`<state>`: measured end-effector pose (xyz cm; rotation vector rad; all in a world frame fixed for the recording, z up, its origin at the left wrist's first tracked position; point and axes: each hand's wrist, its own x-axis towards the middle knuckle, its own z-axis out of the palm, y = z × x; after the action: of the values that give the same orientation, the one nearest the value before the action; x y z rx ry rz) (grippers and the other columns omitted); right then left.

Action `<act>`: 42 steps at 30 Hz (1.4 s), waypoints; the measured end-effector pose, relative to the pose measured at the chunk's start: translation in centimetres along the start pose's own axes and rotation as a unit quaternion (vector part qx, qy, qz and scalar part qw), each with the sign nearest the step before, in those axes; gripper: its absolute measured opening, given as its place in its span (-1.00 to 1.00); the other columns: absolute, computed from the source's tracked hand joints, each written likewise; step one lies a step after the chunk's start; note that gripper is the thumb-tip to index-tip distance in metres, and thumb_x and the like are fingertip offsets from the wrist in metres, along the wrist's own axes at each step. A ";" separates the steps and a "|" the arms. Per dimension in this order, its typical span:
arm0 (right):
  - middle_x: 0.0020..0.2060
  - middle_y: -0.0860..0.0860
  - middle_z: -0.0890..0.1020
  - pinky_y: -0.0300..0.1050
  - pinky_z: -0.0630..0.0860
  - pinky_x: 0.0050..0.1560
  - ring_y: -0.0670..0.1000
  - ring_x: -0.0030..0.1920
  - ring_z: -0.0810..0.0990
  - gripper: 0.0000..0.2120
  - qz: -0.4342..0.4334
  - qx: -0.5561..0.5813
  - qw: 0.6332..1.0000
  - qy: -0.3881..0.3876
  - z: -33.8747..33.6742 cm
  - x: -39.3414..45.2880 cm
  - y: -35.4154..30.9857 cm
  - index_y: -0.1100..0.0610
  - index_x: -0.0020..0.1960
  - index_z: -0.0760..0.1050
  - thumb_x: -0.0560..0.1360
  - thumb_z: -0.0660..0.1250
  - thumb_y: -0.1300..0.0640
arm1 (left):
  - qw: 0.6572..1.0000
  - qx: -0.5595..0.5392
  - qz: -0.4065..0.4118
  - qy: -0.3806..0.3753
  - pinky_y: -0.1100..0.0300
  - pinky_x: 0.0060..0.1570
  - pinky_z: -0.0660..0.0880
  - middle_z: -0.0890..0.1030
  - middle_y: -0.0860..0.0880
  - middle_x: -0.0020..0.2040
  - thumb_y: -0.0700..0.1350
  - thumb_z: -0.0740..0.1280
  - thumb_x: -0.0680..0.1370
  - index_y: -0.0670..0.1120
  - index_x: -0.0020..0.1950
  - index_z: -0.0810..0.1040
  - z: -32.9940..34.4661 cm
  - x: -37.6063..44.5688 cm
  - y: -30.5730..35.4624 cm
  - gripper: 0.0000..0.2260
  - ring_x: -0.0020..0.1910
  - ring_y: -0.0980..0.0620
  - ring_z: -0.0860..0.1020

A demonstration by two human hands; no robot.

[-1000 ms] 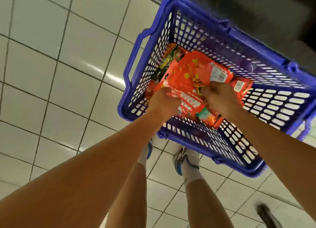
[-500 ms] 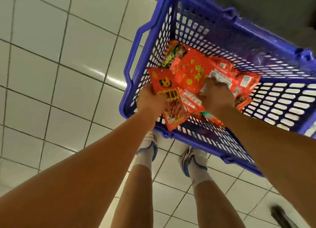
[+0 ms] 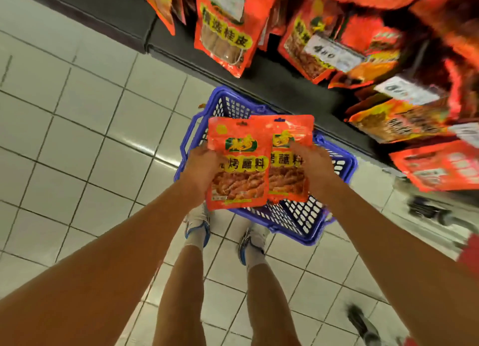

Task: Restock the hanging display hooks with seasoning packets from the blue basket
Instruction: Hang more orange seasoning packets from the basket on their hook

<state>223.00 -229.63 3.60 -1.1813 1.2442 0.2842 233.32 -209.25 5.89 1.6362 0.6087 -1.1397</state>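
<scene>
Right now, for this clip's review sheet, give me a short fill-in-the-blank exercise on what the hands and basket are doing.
1. The left hand and right hand together hold ____ orange packets.
2. The left packet overlaps the right packet, lying in ____ of it.
3. The basket standing on the tiled floor is coloured ____.
4. More packets hang on the display ____ the basket.

Missing words: two; front; blue; above

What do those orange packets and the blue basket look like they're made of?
The orange packets look like thin glossy plastic film: printed faces, shiny creased surfaces, a punched hang hole at the top. The blue basket looks like rigid moulded plastic: even colour, lattice walls.
</scene>
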 end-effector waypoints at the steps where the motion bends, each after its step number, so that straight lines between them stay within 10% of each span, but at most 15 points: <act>1: -0.30 -0.01 0.74 -0.02 0.67 -0.25 0.04 -0.30 0.72 -0.87 -0.024 0.004 1.000 -0.003 -0.3 -2.1 -1.8 -0.05 -0.26 0.73 0.45 0.51 -0.02 | 1.000 -0.022 0.020 -0.005 -0.05 -0.13 0.68 0.75 -0.14 -0.08 -0.31 0.34 0.51 -0.11 0.09 0.67 0.1 -2.1 1.7 -0.78 -0.10 -0.18 0.73; 5: -0.26 -0.18 0.71 -0.18 0.61 0.01 -0.16 -0.11 0.71 -0.81 -0.129 -0.037 0.991 0.014 -1.6 -11.9 -10.0 -0.11 -0.23 0.72 0.54 0.44 -0.08 | 0.992 -0.058 0.107 -0.031 0.14 -0.28 0.63 0.75 -0.01 -0.18 -0.17 0.42 0.58 -0.06 0.00 0.67 -0.1 -12.2 8.4 -0.95 -0.24 0.02 0.72; 10: -0.35 -0.36 0.63 -0.40 0.43 -0.21 -0.34 -0.30 0.53 -0.82 -0.262 -0.051 0.964 0.010 -4.3 -26.9 -18.1 -0.19 -0.17 0.61 0.56 0.31 0.01 | 0.981 -0.022 0.187 -0.042 0.17 -0.24 0.59 0.75 -0.03 -0.16 -0.22 0.43 0.54 -0.06 -0.03 0.70 -1.5 -26.3 14.6 -0.91 -0.23 0.02 0.71; 15: -0.27 -0.26 0.70 -0.26 0.52 -0.10 -0.22 -0.22 0.61 -0.82 -0.329 -0.022 0.943 0.036 -6.5 -37.8 -23.8 -0.21 -0.19 0.69 0.47 0.34 0.00 | 0.956 0.000 0.288 -0.057 -0.06 0.10 0.59 0.75 -0.08 -0.03 -0.13 0.47 0.49 0.02 -0.11 0.74 -1.3 -38.2 20.6 -0.93 -0.01 -0.09 0.68; 20: -0.27 -0.20 0.72 -0.27 0.56 -0.17 -0.24 -0.25 0.63 -0.81 -0.413 0.008 0.907 0.078 -8.6 -45.3 -30.2 -0.13 -0.17 0.71 0.51 0.35 -0.13 | 0.916 -0.017 0.390 -0.089 0.01 0.03 0.63 0.76 0.01 -0.07 0.12 0.42 0.49 0.14 -0.10 0.75 -0.6 -46.9 26.8 -0.86 -0.06 0.01 0.71; 26: -0.14 -0.11 0.74 0.10 0.59 0.08 -0.02 -0.06 0.68 -0.77 -0.530 0.042 0.837 0.132 -11.5 -53.5 -38.3 -0.10 -0.13 0.68 0.52 0.33 -0.19 | 0.847 -0.036 0.511 -0.142 0.06 -0.08 0.63 0.75 -0.04 -0.10 -0.02 0.46 0.46 0.03 -0.12 0.75 -0.7 -54.4 36.0 -0.91 -0.12 0.00 0.71; 29: -0.28 -0.08 0.68 0.00 0.54 -0.11 -0.04 -0.22 0.60 -0.71 -0.578 0.067 0.800 0.145 -12.1 -56.7 -42.0 0.07 -0.23 0.65 0.44 0.36 -0.14 | 0.811 -0.058 0.562 -0.149 0.19 -0.22 0.61 0.73 0.03 -0.21 -0.06 0.46 0.50 0.05 -0.20 0.74 -0.3 -57.6 40.2 -0.90 -0.24 0.10 0.69; 34: -0.36 -0.01 0.58 0.06 0.51 -0.21 -0.04 -0.31 0.50 -0.74 -0.625 0.067 0.755 0.187 -12.1 -60.5 -47.1 0.13 -0.37 0.51 0.38 0.35 -0.03 | 0.782 -0.094 0.595 -0.157 -0.17 0.13 0.61 0.73 -0.22 0.03 -0.07 0.39 0.61 -0.09 -0.08 0.70 -0.2 -59.6 44.8 -0.86 0.06 -0.23 0.69; 42: -0.28 -0.10 0.73 0.05 0.64 -0.08 -0.06 -0.24 0.68 -0.86 -0.681 0.102 0.705 0.169 -11.6 -63.7 -54.8 -0.12 -0.23 0.69 0.46 0.42 -0.07 | 0.742 -0.081 0.633 -0.203 0.04 -0.10 0.59 0.73 -0.02 -0.19 -0.09 0.46 0.46 0.01 -0.19 0.73 0.7 -63.5 50.7 -0.95 -0.22 -0.01 0.68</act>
<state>232.61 -236.68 87.56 -1.6769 0.3712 -1.1981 247.37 -219.83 85.21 1.1365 -0.6617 -0.3203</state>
